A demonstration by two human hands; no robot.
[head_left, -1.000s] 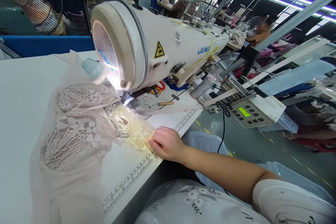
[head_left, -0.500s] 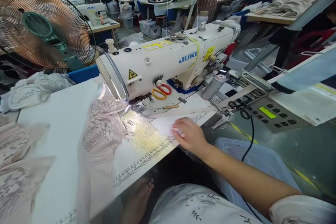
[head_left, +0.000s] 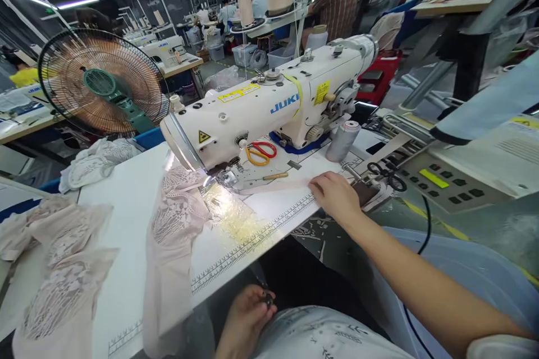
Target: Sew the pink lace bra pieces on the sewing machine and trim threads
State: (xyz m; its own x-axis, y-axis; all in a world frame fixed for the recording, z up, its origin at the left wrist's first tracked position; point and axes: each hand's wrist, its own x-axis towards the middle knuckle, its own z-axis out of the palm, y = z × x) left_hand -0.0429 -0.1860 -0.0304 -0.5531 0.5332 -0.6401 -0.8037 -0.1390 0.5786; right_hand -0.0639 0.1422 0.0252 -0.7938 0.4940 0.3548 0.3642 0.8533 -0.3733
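My right hand point(head_left: 337, 196) is at the table's front right edge, fingers bent together on the pale elastic band point(head_left: 290, 184) that runs toward the needle area. Low by my lap, my left hand point(head_left: 248, 314) is closed around a small dark metal tool point(head_left: 267, 297); its exact kind is unclear. The white sewing machine point(head_left: 252, 118) has its lamp lit over the needle. Beige lace fabric point(head_left: 179, 219) lies left of the presser foot and hangs over the front edge. Scissors with red and yellow handles point(head_left: 259, 154) rest by the machine's arm.
More lace pieces point(head_left: 63, 258) lie at the left. A grey thread cone point(head_left: 343, 141) stands behind my right hand. The control box point(head_left: 446, 179) and black scissors point(head_left: 387, 175) are at the right. A fan point(head_left: 101, 81) stands behind, and a plastic bin point(head_left: 455, 275) is below right.
My right hand has moved right along the table edge onto the band. My left hand has risen into clearer view with the metal tool. The camera view has shifted; the fabric stays by the needle.
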